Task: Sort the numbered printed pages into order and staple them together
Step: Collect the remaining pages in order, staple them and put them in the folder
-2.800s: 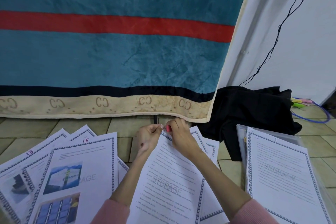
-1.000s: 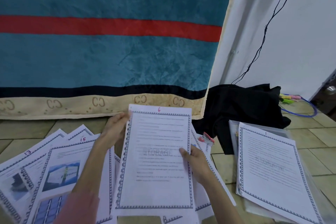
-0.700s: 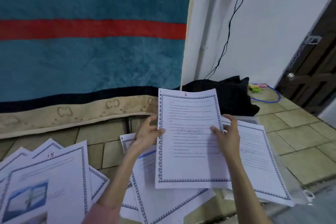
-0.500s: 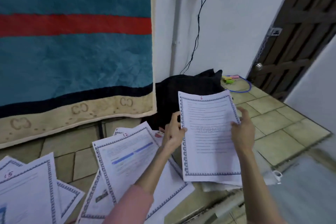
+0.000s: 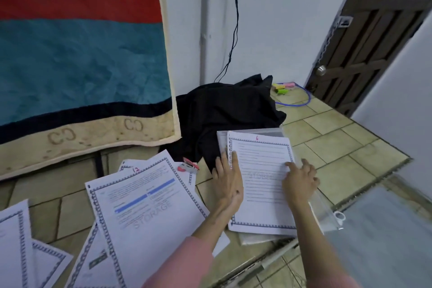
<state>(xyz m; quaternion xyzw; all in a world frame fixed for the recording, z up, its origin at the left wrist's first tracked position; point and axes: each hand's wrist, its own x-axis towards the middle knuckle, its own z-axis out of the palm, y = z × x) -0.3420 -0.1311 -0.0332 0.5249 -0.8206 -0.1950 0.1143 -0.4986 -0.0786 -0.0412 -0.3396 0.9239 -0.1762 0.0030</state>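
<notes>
The page numbered 6 lies on top of the sorted stack, which rests on a clear plastic folder on the tiled floor. My left hand lies flat with straight fingers along the page's left edge. My right hand presses the page's right side, index finger extended. Loose bordered pages are spread to the left, one marked 12. A small pink and white stapler sits on those pages near their far edge.
A black cloth is heaped beyond the stack against the white wall. A teal and red blanket hangs at the left. Coloured markers and a blue cord lie by the dark wooden door. A black cable runs down the wall.
Both hands lifted page 6 from the loose spread, carried it right and laid it on the stack. My view swung right with it. The stapler was let go earlier.
</notes>
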